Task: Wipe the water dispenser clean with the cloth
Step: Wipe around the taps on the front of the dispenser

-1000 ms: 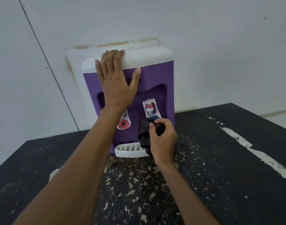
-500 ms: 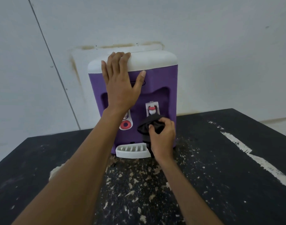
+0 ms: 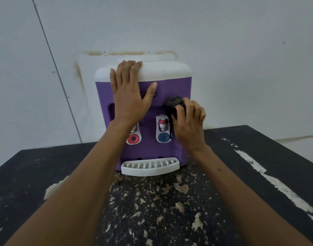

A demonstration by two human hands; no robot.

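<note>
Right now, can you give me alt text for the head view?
A right hand presses a dark cloth against the upper right front of a purple water dispenser on a black table. The left hand lies flat near its white top.

Looks like a plain utility corner of a home or small office, not a fitted kitchen. At 12 o'clock, bare white wall panels [image 3: 240, 50] with a seam and brown stains around a pale rectangular patch. Below, a worn black table [image 3: 258, 174] with flaking paint and a white streak at 3 o'clock. At centre, a purple-and-white countertop water dispenser [image 3: 169, 89].
</note>
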